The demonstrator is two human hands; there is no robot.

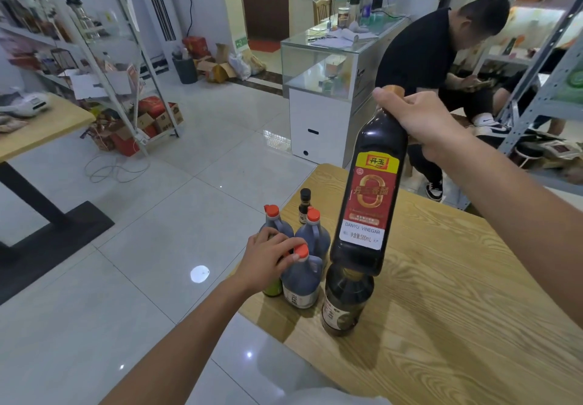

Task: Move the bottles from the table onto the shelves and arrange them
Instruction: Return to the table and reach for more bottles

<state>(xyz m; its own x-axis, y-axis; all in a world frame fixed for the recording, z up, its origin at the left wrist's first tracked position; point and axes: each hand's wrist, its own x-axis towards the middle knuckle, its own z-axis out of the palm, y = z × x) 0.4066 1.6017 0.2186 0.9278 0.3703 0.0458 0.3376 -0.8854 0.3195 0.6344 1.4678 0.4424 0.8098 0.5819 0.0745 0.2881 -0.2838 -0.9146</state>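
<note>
Light wood worktop (457, 325) is filling the lower right, carrying the bottles near its left corner. Metal shelves (94, 41) are standing far left, well apart from the worktop, already holding some goods; another grey shelf frame (536, 89) is rising at the right edge. A glass counter (331, 66) is sitting beyond the worktop, with a seated person (419, 51) bending forward beside it. Vinegar bottle (372, 190), dark with a red and yellow label, is hanging in the air above the worktop, slightly tilted. The right hand (422, 120) is gripping its neck, fingers wrapped round it just under the cap. Its base is covering the top of a squat dark bottle (345, 303) standing on the worktop; contact between them cannot be told. Three orange-capped jugs are standing clustered just left: near jug (301, 281), middle jug (312, 237), far jug (277, 226). The left hand (268, 256) is reaching over them, thumb and forefinger pinching the near jug's cap. A green bottle (273, 289) is showing partly under that hand. A small dark bottle (304, 204) is standing behind the jugs.
</note>
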